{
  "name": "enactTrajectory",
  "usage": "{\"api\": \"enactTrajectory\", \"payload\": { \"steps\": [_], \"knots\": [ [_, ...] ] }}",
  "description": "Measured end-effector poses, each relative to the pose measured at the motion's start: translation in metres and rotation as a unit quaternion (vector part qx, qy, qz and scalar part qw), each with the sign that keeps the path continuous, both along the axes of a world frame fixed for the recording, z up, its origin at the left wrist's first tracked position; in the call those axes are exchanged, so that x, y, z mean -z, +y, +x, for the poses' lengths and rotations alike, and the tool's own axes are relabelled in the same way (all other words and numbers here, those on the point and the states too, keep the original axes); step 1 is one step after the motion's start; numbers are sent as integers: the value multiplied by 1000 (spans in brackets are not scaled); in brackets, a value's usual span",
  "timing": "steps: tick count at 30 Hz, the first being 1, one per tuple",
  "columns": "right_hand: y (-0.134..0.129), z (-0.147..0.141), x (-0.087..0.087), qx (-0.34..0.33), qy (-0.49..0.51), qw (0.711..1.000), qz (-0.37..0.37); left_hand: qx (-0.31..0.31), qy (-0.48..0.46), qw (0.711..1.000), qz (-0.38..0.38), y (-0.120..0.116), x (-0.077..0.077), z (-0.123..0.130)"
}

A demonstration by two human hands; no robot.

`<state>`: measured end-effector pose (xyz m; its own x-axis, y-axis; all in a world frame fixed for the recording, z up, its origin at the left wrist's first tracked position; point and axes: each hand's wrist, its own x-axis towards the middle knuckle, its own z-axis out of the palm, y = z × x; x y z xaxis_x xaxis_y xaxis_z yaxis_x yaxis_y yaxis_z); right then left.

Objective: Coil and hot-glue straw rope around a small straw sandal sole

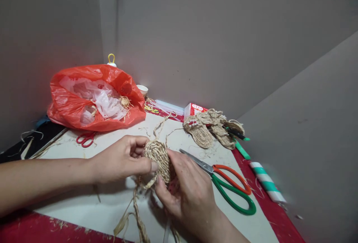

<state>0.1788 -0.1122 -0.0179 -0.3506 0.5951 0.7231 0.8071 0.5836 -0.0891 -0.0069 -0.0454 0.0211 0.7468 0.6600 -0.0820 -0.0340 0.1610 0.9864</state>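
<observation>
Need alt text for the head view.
A person's left hand and right hand hold a small braided-fiber piece over a pale surface. Scissors with orange and green handles lie beside the right hand. Farther back are an open red plastic bag, left, and other braided pieces, right.

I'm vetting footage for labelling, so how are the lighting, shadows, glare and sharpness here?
Head view: dim overall, the left grey wall darkest; head view: soft shadows under the left hand and right hand on the pale work surface; head view: slight sheen on the red plastic bag; head view: the braided straw piece slightly soft, its rows readable.
</observation>
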Motion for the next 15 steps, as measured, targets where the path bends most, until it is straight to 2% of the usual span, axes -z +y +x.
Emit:
{"api": "enactTrajectory", "payload": {
  "steps": [5, 9, 15],
  "knots": [
    [2, -1, 3, -4, -23, 1000, -5, -50, 15, 998, -18, -4, 3, 3],
    [1, 0, 4, -17, -16, 1000, 8, -50, 0, 998, -39, -10, 5, 5],
    [-2, 0, 3, -16, 26, 999, -12, -58, 9, 997, -41, -8, 4, 5]
  ]
}}
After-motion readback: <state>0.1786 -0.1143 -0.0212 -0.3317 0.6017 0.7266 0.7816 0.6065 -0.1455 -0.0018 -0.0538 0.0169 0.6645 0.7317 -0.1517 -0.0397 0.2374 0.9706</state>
